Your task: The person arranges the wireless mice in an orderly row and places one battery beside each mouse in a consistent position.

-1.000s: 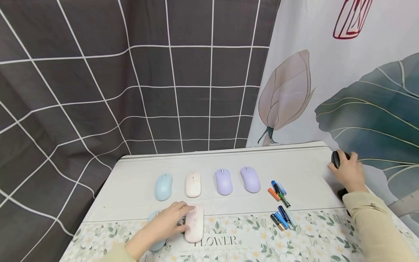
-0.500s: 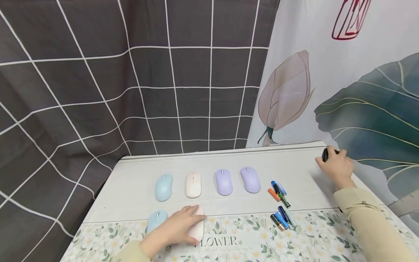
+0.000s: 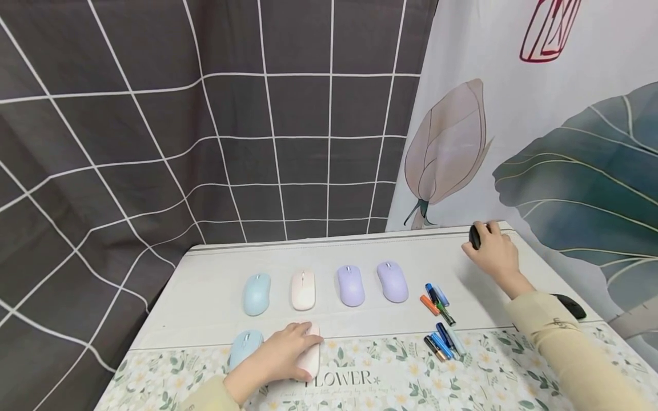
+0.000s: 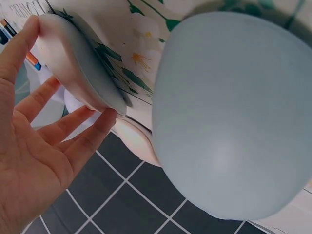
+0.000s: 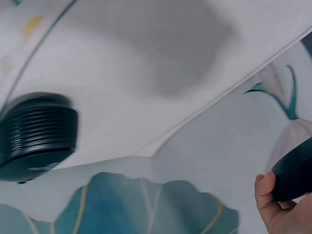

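My left hand (image 3: 283, 354) grips a pale pink computer mouse (image 3: 312, 361) at the front of the table, thumb on one side and fingers on the other. In the left wrist view, the fingertips touch the edges of the pink mouse (image 4: 73, 63). Close beside this hand lies a light blue mouse (image 3: 245, 347), which looms large in the left wrist view. My right hand (image 3: 496, 252) holds a black mouse (image 3: 475, 237) above the table's back right part. Only part of that black mouse (image 5: 295, 170) shows in the right wrist view.
A back row holds a light blue mouse (image 3: 257, 294), a pale pink mouse (image 3: 304, 290) and two purple mice (image 3: 351, 285). Several small coloured sticks (image 3: 437, 302) lie in two clusters right of them. Another black mouse (image 3: 569, 306) sits near the right edge.
My right hand has carried the black mouse leftward from beyond the right edge to over the table. My left hand has moved onto the pink mouse and taken hold across it.
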The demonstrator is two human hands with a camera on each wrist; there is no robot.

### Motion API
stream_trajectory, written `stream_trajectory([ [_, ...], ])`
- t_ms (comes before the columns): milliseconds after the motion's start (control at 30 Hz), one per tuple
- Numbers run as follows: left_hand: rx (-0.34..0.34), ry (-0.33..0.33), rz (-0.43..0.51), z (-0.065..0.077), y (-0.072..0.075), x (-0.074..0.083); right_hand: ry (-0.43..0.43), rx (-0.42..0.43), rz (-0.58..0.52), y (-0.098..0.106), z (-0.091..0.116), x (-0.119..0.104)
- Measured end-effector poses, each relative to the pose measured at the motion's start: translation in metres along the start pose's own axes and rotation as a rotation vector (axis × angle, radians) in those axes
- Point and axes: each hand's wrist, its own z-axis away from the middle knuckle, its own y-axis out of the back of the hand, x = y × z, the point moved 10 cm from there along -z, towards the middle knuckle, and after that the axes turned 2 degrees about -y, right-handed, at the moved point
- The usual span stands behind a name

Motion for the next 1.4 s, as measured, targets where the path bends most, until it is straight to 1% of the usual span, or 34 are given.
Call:
stream_trajectory([
  [167,0.004,0.002,0.01,0.002,0.0,0.002,0.085,0.028,-0.026,0.0,0.007,-0.031],
  [300,0.007,0.001,-0.002,0.002,0.001,0.002,0.13,0.026,-0.065,-0.003,0.014,-0.058],
  [500,0.022,-0.011,-0.038,-0.001,0.004,0.005,0.163,-0.082,-0.036,-0.012,0.023,-0.093],
  [667,0.018,-0.016,-0.053,-0.002,0.002,0.006,0.188,-0.146,-0.048,-0.024,0.032,-0.113],
  [900,0.022,-0.011,-0.064,-0.003,0.002,0.003,0.183,-0.171,-0.108,-0.035,0.041,-0.137],
  [1100,0.02,-0.006,-0.095,-0.003,0.002,0.0,0.189,-0.251,-0.137,-0.047,0.05,-0.158],
  [1167,0.023,-0.007,-0.094,-0.003,0.002,0.0,0.204,-0.255,-0.135,-0.05,0.052,-0.165],
  [1400,0.012,0.01,-0.059,-0.003,0.001,0.0,0.297,-0.221,-0.139,-0.054,0.064,-0.19],
])
